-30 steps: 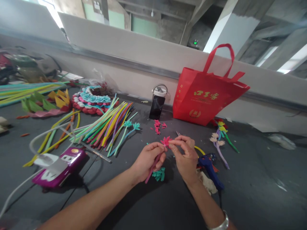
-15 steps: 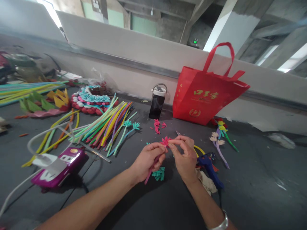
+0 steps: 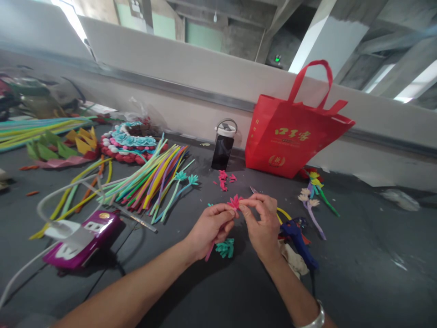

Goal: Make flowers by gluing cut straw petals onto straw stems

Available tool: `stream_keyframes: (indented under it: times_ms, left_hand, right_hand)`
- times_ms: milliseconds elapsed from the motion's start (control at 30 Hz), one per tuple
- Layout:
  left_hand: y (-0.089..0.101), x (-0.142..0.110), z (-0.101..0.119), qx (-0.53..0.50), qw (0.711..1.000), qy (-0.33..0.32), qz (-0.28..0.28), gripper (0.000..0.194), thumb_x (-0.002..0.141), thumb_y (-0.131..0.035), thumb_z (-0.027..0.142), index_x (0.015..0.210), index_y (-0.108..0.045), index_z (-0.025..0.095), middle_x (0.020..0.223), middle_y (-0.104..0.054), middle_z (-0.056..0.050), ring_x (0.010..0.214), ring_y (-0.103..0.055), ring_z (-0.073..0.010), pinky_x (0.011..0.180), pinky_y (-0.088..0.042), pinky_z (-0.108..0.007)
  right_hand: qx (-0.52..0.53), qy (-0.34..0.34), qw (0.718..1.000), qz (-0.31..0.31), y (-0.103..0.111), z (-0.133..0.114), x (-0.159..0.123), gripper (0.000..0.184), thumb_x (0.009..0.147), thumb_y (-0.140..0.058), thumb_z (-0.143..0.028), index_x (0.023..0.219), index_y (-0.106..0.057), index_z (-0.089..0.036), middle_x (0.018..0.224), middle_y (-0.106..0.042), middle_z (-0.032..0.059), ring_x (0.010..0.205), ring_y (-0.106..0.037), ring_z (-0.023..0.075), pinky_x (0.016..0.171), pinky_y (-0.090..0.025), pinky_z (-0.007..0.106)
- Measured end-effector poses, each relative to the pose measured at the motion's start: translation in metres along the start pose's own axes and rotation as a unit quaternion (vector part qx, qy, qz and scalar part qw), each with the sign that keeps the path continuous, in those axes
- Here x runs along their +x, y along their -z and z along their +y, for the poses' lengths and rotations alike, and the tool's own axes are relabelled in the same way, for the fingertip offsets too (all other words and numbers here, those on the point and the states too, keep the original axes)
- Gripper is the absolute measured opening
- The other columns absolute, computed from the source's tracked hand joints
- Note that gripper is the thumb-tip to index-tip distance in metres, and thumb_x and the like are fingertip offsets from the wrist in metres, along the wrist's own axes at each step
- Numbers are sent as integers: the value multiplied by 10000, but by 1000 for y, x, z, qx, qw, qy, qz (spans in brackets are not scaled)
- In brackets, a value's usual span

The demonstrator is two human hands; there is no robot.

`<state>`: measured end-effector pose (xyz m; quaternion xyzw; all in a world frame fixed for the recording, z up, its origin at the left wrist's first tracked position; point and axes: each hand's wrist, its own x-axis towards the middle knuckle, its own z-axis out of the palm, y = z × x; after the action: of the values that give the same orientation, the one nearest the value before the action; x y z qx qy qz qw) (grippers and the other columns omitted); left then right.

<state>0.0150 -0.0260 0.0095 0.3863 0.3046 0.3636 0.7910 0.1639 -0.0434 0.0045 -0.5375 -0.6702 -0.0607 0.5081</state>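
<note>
My left hand (image 3: pixel 215 227) is closed around the stem of a pink pipe-cleaner flower (image 3: pixel 235 201), whose petals fan out above my fingertips. The stem's lower end pokes out below the palm. On the other side, my right hand (image 3: pixel 261 221) pinches at the edge of the petals with thumb and forefinger. Teal cut pieces (image 3: pixel 225 248) lie on the table beneath the left hand. Beyond the flower sits a small heap of pink pieces (image 3: pixel 223 180). A blue glue gun (image 3: pixel 300 241) rests beside my right wrist, near a cream cloth (image 3: pixel 294 260).
A bundle of coloured pipe cleaners (image 3: pixel 150 182) lies left, with teal flowers (image 3: pixel 186 178) at its edge. A purple power strip (image 3: pixel 85 239) with a white cable stands front left. A red bag (image 3: pixel 293 136) and a phone (image 3: pixel 222 152) are behind. Finished flowers (image 3: pixel 310 200) lie right.
My left fingers have curled slightly further over the stem, so less of it shows. Otherwise both hands stay in nearly the same place at the pink flower.
</note>
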Motion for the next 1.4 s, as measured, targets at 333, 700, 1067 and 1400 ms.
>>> stream_keyframes:
  times_ms: [333, 700, 1067, 1400]
  left_hand:
    - [0, 0, 1, 8, 1000, -5, 18, 142, 766, -657, 306, 786, -607, 175, 461, -404, 83, 356, -192, -31, 347, -90, -196]
    - [3, 2, 0, 14, 999, -9, 30, 195, 737, -707, 322, 819, -641, 158, 477, -449, 72, 358, -222, -26, 348, -103, -188]
    - [2, 0, 4, -23, 998, -39, 32, 294, 732, -747, 391, 878, -639, 160, 539, -546, 49, 356, -357, -42, 334, -200, -171]
    - [-1, -1, 5, -39, 994, -79, 71, 299, 678, -810, 363, 809, -658, 142, 597, -597, 25, 437, -481, -58, 414, -342, -175]
  right_hand:
    - [3, -16, 1000, -6, 1, 0, 0, 52, 880, -656, -223, 881, -704, -243, 904, -598, 20, 931, -527, 204, 847, -425, 361]
    - [16, 1, 1000, 6, -1, 0, 0, 67, 887, -652, -215, 892, -712, -244, 894, -620, 21, 917, -544, 195, 837, -443, 361]
    - [21, 3, 998, 58, 6, -3, 2, 198, 892, -646, -236, 1090, -637, -235, 984, -661, 44, 981, -570, 210, 875, -465, 401]
    - [37, 30, 997, 67, 8, -10, 4, 113, 864, -665, -189, 969, -637, -221, 898, -650, 31, 924, -580, 204, 843, -475, 391]
